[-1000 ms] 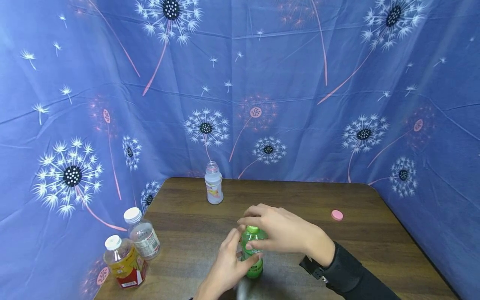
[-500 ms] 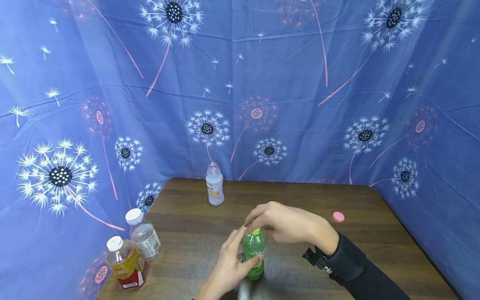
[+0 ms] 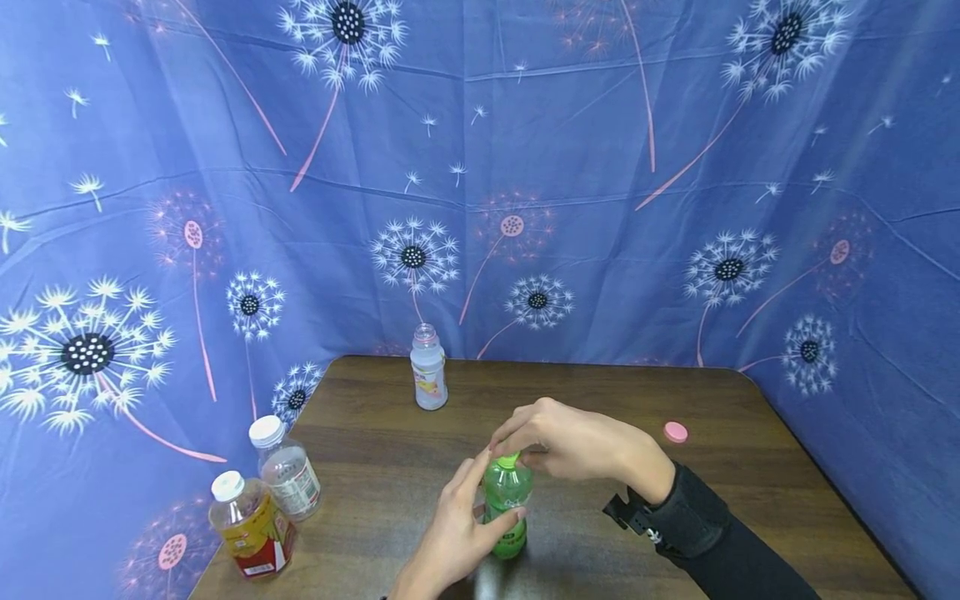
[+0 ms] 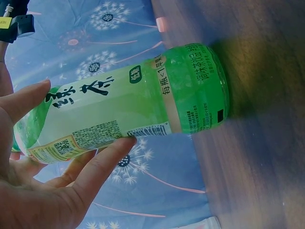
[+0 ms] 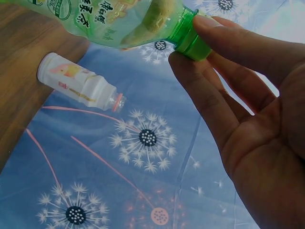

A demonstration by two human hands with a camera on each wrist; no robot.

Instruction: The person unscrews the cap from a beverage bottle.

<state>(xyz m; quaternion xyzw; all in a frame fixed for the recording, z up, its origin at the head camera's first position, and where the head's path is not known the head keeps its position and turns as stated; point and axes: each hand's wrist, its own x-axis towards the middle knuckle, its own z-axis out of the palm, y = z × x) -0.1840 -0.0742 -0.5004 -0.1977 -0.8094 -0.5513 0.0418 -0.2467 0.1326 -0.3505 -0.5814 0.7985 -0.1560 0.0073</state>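
1. The green tea bottle (image 3: pixel 510 482) stands upright on the near part of the wood-grain counter (image 3: pixel 622 383), in the middle, between my two hands.
2. My left hand (image 3: pixel 453 529) is partly closed about the bottle from the left: thumb along the near side, fingers on the opposite side. The thumb crosses the lower part of the bottle in the head view.
3. My right hand (image 3: pixel 581 440) reaches in from the right and pinches the bottle's green cap (image 5: pixel 193 40) between thumb and fingertips, the gap between them only as wide as the cap. The cap sits on the bottle's neck, and my fingers hide part of it from above.
4. A white drink bottle (image 3: pixel 428 371) with a fruit picture on its label stands upright and uncapped at the far edge, left of the green one and well apart from my hands.
5. A round pink cap (image 3: pixel 675 432) lies flat to the right, beyond my right forearm.
6. At the left edge, well away from my left hand, stand two white-capped bottles: an amber drink bottle (image 3: pixel 255 533) with a yellow and red label nearer me, and a clear bottle (image 3: pixel 291 479) just behind it, slightly right. I cannot tell whether they touch.
7. A blue dandelion-print cloth (image 3: pixel 600 250) hangs along the far edge and both sides, close behind the white drink bottle.
8. My black right sleeve (image 3: pixel 750 550) covers some of the near right counter.
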